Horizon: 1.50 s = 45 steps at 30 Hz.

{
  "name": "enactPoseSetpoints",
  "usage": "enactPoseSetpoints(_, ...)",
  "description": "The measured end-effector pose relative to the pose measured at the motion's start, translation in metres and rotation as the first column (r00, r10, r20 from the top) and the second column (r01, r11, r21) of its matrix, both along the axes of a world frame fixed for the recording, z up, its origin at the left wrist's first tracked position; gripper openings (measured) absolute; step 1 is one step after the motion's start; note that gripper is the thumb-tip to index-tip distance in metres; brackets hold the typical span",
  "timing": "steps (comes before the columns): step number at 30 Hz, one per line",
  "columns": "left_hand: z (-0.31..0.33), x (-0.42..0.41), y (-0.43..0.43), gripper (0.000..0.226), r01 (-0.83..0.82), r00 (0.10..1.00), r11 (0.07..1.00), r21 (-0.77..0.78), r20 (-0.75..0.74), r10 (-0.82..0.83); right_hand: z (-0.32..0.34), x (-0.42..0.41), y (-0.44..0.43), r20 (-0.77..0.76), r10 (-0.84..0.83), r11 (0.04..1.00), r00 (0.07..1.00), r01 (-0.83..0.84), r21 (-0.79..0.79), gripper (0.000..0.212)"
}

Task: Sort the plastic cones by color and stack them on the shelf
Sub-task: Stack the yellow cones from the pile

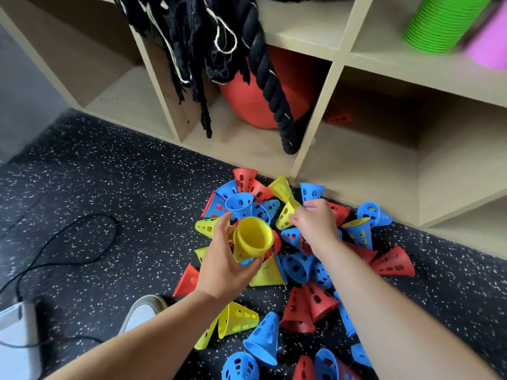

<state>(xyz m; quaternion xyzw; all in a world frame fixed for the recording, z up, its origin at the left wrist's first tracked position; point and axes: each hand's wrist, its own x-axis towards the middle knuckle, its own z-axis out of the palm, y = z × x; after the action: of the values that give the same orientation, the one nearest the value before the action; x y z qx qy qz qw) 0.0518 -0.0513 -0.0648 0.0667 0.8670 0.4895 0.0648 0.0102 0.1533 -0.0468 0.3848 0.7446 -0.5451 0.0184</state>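
Green stack (441,21) sits in a shelf cubby (397,58); left hand (222,267) holds yellow stack (253,239).

The left hand (219,270) wraps a yellow stack (253,238). The stack's narrow end sinks behind the fingers (223,226), so its cones cannot be counted. The right hand (315,223) is smeared by motion, and whether its fingertips (293,219) pinch or only touch the yellow cone (285,215) cannot be told. Behind them the pile (297,266) runs under the forearm. Far beyond the fingers, the green stack (441,23) is cut by the top edge and the blurred pink stack (491,42) by the right edge. A red cone (338,117) sits dim in shadow. Nearer than the left fingers, a shoe (142,311) is half covered.
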Motion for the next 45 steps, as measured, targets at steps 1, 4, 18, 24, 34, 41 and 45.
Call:
enactPoseSetpoints(1,0.0,-0.001,0.002,0.105,-0.003,1.0,1.0,0.003,-0.001,0.003,0.006,0.005,-0.002,-0.068,-0.016,0.999,0.998,0.018,0.027,0.025)
enactPoseSetpoints(4,0.001,-0.001,0.008,0.104,0.002,1.0,1.0,0.011,-0.008,-0.002,0.033,0.022,-0.011,-0.386,-0.086,0.995,0.919,0.102,0.019,0.015)
enactPoseSetpoints(18,0.027,0.018,0.003,0.099,-0.055,0.994,0.998,0.026,-0.095,0.058,0.058,0.095,-0.039,-0.344,-0.213,0.964,0.915,0.138,-0.23,0.012)
enactPoseSetpoints(24,0.028,0.026,-0.018,0.101,-0.089,0.992,0.996,-0.009,-0.085,0.087,0.011,0.118,-0.049,-0.054,-0.124,0.96,0.991,0.106,-0.261,0.021)
enactPoseSetpoints(34,0.022,0.027,-0.022,0.102,-0.066,0.994,0.995,-0.073,-0.089,0.059,-0.018,0.116,-0.053,0.179,0.121,0.986,0.976,-0.139,0.091,0.023)
enactPoseSetpoints(41,0.018,0.023,-0.02,0.104,-0.063,0.996,0.994,-0.093,-0.069,0.057,0.006,0.102,-0.047,0.018,0.035,0.987,0.999,-0.038,0.155,0.015)
enactPoseSetpoints(45,0.018,0.022,-0.017,0.102,-0.057,0.998,0.995,-0.08,-0.042,0.053,0.045,0.093,-0.034,-0.22,-0.093,0.995,0.971,0.098,0.013,0.015)
